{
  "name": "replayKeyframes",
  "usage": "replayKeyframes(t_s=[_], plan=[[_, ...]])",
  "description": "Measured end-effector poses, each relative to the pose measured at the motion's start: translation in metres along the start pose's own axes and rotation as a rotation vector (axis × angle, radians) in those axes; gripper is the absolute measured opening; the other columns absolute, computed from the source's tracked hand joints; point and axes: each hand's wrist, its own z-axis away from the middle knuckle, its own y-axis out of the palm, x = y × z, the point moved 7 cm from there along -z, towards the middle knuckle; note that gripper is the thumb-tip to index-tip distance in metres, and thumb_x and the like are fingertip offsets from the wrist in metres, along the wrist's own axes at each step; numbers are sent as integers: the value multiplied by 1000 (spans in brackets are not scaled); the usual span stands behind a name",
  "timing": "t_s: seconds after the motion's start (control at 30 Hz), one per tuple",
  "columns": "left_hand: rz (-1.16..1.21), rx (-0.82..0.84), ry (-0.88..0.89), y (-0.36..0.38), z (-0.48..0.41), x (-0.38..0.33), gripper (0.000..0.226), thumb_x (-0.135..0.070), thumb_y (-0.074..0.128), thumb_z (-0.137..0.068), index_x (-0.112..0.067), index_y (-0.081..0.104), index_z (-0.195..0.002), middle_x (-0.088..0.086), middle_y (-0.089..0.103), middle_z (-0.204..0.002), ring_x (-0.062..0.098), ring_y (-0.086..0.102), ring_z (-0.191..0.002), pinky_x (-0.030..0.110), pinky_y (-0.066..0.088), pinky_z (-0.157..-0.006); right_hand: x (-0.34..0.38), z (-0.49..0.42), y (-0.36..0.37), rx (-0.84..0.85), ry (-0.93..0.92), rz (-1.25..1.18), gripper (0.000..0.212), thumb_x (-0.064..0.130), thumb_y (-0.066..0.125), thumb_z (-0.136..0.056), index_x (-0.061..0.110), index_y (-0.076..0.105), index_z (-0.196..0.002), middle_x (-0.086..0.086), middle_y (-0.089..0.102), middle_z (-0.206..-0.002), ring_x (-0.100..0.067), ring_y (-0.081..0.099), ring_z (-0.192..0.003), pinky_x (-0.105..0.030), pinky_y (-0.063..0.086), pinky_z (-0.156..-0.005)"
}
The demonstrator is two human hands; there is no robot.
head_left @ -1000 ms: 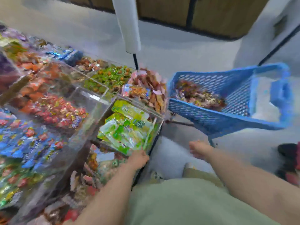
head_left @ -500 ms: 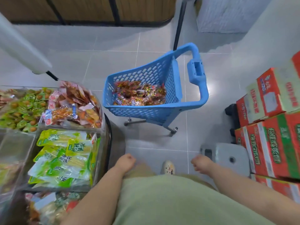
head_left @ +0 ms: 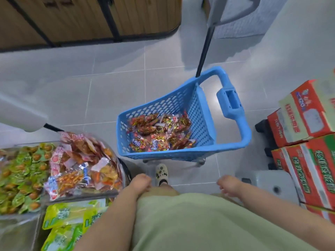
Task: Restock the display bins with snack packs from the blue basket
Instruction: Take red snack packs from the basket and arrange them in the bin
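Observation:
The blue basket (head_left: 197, 113) stands on wheels on the grey tiled floor in front of me, holding a heap of red and orange snack packs (head_left: 159, 131). The clear display bins (head_left: 85, 192) are at my lower left, one piled with pink and orange packs (head_left: 81, 160), another with green packs (head_left: 20, 174), another with yellow-green packs (head_left: 70, 214). My left hand (head_left: 140, 183) hangs beside my hip with loosely curled fingers and holds nothing. Below the basket's handle end, my right hand (head_left: 229, 184) hangs the same way, also empty.
Red and green cartons (head_left: 308, 160) are stacked at the right, with a grey step stool (head_left: 275, 185) in front of them. A wooden counter (head_left: 87, 17) runs along the back. A black pole (head_left: 204, 48) stands behind the basket. My shoe (head_left: 161, 173) is near the basket's wheels.
My view has swung from the bins to the basket, which is now nearer. My left hand has left the yellow-green packs; both hands hang at my sides.

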Motion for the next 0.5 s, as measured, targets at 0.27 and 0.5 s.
replayKeyframes(t_s=[0.27,0.5], plan=[[149,26,-47,-93,-56,-57,11,-25,48,-98,-17,54,-92,5,62,-85,17,56,-71,26,42,-63,142,6,-6,-10,-161,-82,11,16,50,-93,17,55,-84,-2,57,-83,-15,54,-69,-25,45,-62],[263,-80,-69,-167,-95,-69,18,-22,49,-98,-8,52,-110,10,60,-89,22,57,-78,31,44,-68,201,-16,-16,33,-136,-137,10,19,44,-95,11,49,-93,-5,51,-89,-20,54,-86,-26,38,-61]])
